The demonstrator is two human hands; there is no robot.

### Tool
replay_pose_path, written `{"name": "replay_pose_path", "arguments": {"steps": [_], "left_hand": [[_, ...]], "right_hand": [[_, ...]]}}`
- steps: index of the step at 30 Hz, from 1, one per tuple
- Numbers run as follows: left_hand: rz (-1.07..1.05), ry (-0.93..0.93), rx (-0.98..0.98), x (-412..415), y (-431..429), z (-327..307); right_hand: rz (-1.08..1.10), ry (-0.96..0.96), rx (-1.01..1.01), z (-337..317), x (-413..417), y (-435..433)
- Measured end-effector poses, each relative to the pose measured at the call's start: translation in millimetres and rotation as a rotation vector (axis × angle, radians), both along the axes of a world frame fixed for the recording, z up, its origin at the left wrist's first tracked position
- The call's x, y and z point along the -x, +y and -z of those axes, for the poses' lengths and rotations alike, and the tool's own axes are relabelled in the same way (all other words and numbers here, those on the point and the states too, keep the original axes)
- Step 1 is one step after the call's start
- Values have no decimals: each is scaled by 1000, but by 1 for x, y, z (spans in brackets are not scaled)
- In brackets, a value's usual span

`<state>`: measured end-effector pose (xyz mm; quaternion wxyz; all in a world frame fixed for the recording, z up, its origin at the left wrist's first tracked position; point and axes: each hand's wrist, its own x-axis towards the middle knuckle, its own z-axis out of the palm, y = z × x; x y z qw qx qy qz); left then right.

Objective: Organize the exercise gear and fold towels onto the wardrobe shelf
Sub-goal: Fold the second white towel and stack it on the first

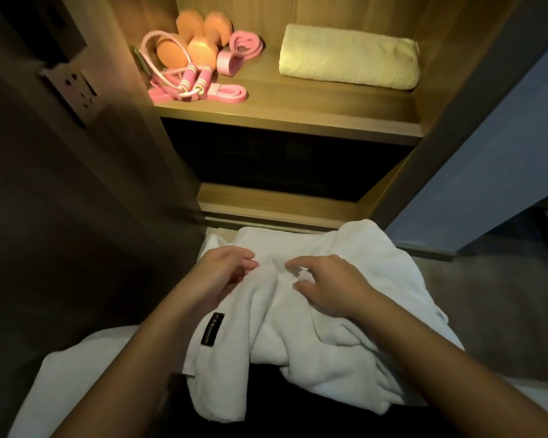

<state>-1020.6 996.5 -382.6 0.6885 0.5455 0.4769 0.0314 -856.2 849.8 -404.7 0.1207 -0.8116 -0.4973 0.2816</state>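
Observation:
A crumpled white towel (323,311) with a black label lies across my lap and the floor in front of the wardrobe. My left hand (222,270) rests on its left part with fingers relaxed. My right hand (326,286) hovers over or touches the middle folds, fingers loosely spread and holding nothing. On the lit wardrobe shelf (298,105) a folded towel (348,60) lies at the right. At the shelf's left sit two orange dumbbells (200,39), a pink jump rope (184,77) and pink resistance bands (234,55).
A wall socket (76,90) is on the dark panel at the left. Below the shelf is a dark open compartment (282,159). A blue-grey door (487,153) stands at the right, with grey carpet (487,311) beside the towel.

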Motion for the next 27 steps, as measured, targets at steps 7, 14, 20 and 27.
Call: {"name": "replay_pose_path", "arguments": {"steps": [7,14,20,27], "left_hand": [[290,213,-603,57,-25,-12],[344,161,-782,24,-49,-11],[213,32,-775,40,-59,-6],[261,-50,-820,94,-44,-3]], "right_hand": [[10,-11,-25,3,3,5],[-35,358,-240,-20,14,4],[-99,314,-101,-16,22,12],[-51,76,-89,-9,12,5]]}}
